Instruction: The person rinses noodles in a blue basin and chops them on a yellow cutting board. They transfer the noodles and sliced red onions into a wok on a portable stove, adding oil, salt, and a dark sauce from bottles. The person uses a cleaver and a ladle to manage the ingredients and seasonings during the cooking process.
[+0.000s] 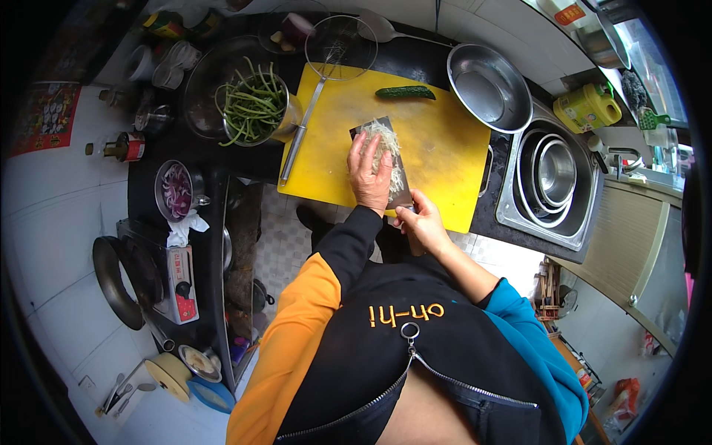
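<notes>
Shredded pale vegetable [396, 146] lies heaped along the flat blade of a cleaver [403, 192], over a yellow cutting board [322, 161]. My left hand [369, 172] rests on the shreds with its fingers spread, pressing them on the blade. Below the blade's near end, my right hand [424, 221] is closed around the cleaver's handle, which is mostly hidden. A dark green cucumber piece [405, 93] lies on the board's far part. A wire skimmer [303, 133] lies across the board's left side.
Left of the board stands a metal container of green beans [253, 108]; further left is a bowl of sliced purple onion [177, 192]. A steel basin [489, 86] touches the board's far right corner. Nested bowls [556, 172] sit in the sink [509, 214]. A wok [114, 283] is at the left.
</notes>
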Tool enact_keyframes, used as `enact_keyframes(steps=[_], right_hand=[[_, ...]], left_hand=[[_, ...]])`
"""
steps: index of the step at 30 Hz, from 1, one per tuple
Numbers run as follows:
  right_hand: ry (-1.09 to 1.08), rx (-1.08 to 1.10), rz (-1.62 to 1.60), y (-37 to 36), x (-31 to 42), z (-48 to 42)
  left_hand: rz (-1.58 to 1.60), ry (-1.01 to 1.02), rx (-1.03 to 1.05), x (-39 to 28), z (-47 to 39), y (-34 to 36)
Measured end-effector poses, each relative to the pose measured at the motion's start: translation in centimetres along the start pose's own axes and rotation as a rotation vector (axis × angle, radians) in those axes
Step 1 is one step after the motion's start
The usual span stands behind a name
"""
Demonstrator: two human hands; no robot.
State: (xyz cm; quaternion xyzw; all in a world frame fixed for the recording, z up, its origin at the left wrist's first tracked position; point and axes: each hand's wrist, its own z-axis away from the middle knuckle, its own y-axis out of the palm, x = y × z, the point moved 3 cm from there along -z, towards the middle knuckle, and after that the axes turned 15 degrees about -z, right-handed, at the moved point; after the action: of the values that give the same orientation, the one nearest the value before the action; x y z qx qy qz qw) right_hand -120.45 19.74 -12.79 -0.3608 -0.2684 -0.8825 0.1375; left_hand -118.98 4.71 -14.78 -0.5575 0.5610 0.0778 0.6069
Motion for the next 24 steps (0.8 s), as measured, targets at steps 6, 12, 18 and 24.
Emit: enact_keyframes(steps=[6, 12, 18, 24], right_hand=[[-0.108, 0.115, 0.109, 7.3, 4.9, 3.3], [-0.038, 0.427, 0.238, 21.2, 5.9, 3.7], [-0.005, 0.794, 0.272, 40.4, 3.3, 5.1], [-0.129, 1.071, 0.423, 59.0, -3.2, 7.7]], left_hand=[[0.114, -0.012, -0.172, -3.2, -3.4, -8.7], [-0.024, -0.019, -0.44, -0.1, -7.1, -24.1], [-0.316, -0.059, -0.69, 5.8, -9.2, -43.2], [-0.376, -0.207, -0.856, 14.6, -8.4, -62.3]])
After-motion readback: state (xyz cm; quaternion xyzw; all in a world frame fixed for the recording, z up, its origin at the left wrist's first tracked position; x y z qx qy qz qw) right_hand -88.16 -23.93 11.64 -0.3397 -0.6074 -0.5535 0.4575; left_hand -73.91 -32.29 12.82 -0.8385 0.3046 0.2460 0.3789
